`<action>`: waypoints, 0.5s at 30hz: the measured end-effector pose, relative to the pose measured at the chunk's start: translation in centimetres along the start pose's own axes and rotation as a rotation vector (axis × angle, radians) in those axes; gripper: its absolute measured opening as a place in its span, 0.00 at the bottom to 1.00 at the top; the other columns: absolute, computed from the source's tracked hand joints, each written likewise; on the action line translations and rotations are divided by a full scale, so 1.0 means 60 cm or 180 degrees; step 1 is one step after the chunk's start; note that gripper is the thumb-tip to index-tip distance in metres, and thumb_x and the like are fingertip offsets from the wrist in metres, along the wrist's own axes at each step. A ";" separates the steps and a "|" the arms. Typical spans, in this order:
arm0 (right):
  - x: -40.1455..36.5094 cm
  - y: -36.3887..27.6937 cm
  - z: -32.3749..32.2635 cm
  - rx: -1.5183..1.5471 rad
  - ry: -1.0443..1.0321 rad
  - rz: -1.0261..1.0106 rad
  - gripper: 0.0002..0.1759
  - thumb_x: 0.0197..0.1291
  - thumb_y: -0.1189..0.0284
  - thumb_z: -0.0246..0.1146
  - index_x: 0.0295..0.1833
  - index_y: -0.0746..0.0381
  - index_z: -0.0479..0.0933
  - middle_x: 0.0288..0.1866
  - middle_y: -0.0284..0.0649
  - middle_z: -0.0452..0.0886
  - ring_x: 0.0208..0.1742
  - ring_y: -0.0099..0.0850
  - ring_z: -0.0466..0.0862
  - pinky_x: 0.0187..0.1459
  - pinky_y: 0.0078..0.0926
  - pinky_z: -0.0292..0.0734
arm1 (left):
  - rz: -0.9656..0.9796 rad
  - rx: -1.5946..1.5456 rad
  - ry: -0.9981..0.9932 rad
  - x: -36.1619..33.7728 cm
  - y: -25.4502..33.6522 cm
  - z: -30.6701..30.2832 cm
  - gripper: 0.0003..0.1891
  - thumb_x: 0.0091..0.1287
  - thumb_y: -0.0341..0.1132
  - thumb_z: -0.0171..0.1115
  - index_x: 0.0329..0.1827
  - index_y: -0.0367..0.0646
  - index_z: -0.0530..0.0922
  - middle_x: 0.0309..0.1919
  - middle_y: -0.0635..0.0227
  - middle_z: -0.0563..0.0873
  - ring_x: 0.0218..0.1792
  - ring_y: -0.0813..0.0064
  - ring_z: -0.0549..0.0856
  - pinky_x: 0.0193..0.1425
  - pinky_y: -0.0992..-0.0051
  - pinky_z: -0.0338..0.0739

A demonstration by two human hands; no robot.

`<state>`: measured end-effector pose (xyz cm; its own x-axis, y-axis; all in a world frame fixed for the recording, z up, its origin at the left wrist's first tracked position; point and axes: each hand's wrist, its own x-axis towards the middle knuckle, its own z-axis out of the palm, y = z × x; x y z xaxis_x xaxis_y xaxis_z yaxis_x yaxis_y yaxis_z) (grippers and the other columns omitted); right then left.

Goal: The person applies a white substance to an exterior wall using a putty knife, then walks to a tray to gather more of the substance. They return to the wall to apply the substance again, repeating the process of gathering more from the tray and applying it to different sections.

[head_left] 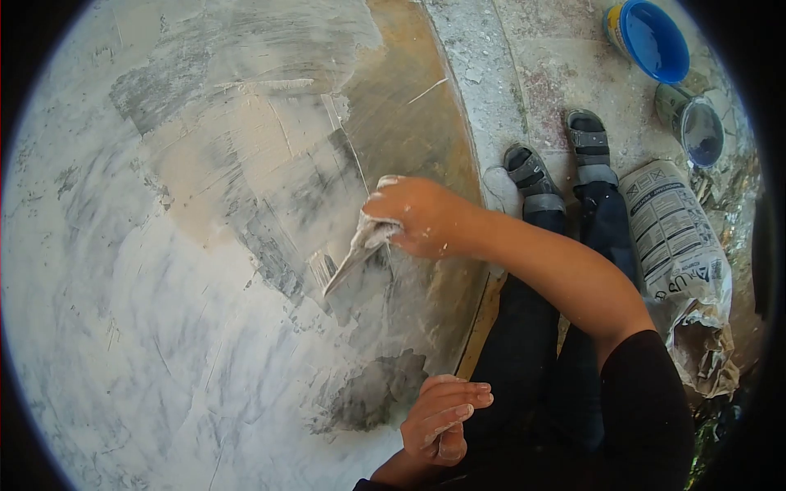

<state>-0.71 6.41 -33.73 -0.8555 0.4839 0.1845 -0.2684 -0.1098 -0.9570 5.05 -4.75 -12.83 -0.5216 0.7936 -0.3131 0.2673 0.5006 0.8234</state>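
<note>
My right hand (pixel 422 217) is closed around a putty knife (pixel 350 268), its handle mostly hidden in the fingers. The blade points down and left, its edge against the white-coated surface (pixel 164 327) beside a small ridge of pale paste (pixel 319 266). White smears cover the fingers and knuckles. Near the bottom, my left hand (pixel 446 417) is held above the surface's near edge, fingers loosely bent and nothing visible in them. A brown uncoated area (pixel 409 106) lies beyond the right hand, and a dark grey patch (pixel 377 393) shows left of the left hand.
On the floor at the right are a blue bucket (pixel 655 41), a grey bucket (pixel 701 135) and a printed bag (pixel 671 229) with a torn, crumpled end. My sandalled feet (pixel 536 176) and legs are between the surface and the bag.
</note>
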 end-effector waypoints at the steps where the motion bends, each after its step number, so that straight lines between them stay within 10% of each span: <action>1: 0.023 0.011 -0.025 -0.0048 0.0104 0.0241 0.12 0.42 0.77 0.65 0.37 0.64 0.74 0.33 0.45 0.77 0.40 0.47 0.77 0.42 0.39 0.72 | -0.0001 0.0017 -0.0006 -0.001 0.000 -0.002 0.10 0.71 0.32 0.47 0.49 0.38 0.72 0.34 0.55 0.86 0.38 0.60 0.86 0.42 0.68 0.74; 7: 0.034 0.011 -0.099 0.0764 0.0661 0.0914 0.15 0.41 0.77 0.65 0.39 0.63 0.75 0.33 0.47 0.77 0.38 0.47 0.77 0.41 0.39 0.73 | 0.0001 0.0042 -0.0004 -0.005 -0.008 -0.007 0.09 0.70 0.30 0.47 0.48 0.37 0.73 0.34 0.54 0.86 0.38 0.60 0.86 0.42 0.68 0.74; 9: 0.013 0.000 -0.059 -0.0840 0.1286 -0.0123 0.16 0.41 0.78 0.65 0.40 0.62 0.75 0.34 0.44 0.77 0.37 0.44 0.78 0.39 0.37 0.74 | -0.0002 0.0032 -0.0104 0.000 -0.012 -0.003 0.09 0.69 0.29 0.47 0.49 0.37 0.72 0.34 0.54 0.86 0.38 0.59 0.86 0.42 0.67 0.74; 15: -0.110 -0.048 0.168 -0.0762 0.0974 -0.0306 0.16 0.44 0.73 0.61 0.42 0.65 0.78 0.45 0.48 0.80 0.43 0.41 0.82 0.44 0.30 0.79 | 0.0002 0.0118 -0.0161 0.002 -0.017 -0.003 0.09 0.70 0.31 0.47 0.48 0.37 0.72 0.33 0.54 0.86 0.37 0.59 0.86 0.41 0.66 0.75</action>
<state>1.26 -5.22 -29.93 -0.6503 0.7224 0.2352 -0.1992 0.1366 -0.9704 4.56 -5.21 -13.63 -0.4800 0.8100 -0.3370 0.2980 0.5118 0.8057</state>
